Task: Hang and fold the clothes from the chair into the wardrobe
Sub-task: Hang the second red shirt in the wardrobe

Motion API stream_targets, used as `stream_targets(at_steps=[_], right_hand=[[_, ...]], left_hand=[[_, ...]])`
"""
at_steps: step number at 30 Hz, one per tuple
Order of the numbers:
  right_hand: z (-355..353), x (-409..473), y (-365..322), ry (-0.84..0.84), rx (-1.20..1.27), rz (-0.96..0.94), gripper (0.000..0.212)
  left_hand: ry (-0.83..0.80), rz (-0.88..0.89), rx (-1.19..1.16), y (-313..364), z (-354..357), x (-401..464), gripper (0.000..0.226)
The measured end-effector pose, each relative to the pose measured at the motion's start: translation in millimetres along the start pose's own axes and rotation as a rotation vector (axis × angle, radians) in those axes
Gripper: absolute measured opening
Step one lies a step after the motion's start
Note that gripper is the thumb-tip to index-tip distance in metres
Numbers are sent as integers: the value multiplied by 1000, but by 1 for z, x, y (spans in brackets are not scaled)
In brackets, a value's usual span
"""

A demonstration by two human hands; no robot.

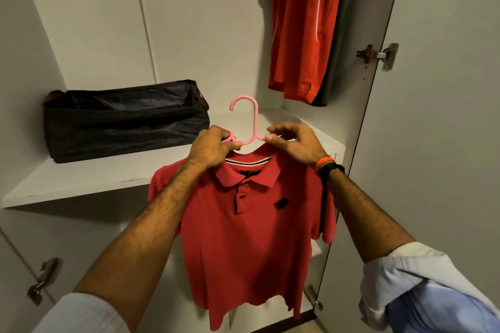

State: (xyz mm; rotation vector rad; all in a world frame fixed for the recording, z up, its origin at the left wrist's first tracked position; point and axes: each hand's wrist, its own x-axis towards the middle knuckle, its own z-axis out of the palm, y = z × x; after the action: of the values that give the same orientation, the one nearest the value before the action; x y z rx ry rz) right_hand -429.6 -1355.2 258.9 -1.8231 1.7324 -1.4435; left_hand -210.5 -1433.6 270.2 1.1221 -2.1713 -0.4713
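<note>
Hanging step: the left hand point(213, 146) and right hand point(293, 143) each pinch the pink plastic hanger point(250, 127) carrying the red polo shirt point(249, 224) before the wardrobe shelf point(89, 178). Next, lift its hook toward the rail, which is out of view.

A polo shirt point(251, 224) hangs on a hanger point(247, 127) before the wardrobe shelf point(89, 178), a storage bag point(124, 121) on it to the left, hung garments point(303, 24) behind at right.

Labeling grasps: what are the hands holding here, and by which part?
Both hold the pink hanger carrying the red polo shirt. Left hand grips its left shoulder by the neck; right hand pinches its right shoulder there.
</note>
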Motion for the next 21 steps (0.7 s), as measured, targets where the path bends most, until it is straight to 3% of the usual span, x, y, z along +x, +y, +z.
stream_targets(at_steps=[8,13,17,21], right_hand=[[-10,-5,14,-81,4,53,21],[-7,3,11,148,-14,53,16],[-2,2,6,50,-168,5,31],[6,2,-7,31,-224,-158,41]], left_hand=[[-18,-6,-33,-4,-5,5,14],[-43,-37,52,-5,-5,4,18],[-9,-33,-19,-5,-10,5,15],[5,-27,-78,-1,-8,3,16]])
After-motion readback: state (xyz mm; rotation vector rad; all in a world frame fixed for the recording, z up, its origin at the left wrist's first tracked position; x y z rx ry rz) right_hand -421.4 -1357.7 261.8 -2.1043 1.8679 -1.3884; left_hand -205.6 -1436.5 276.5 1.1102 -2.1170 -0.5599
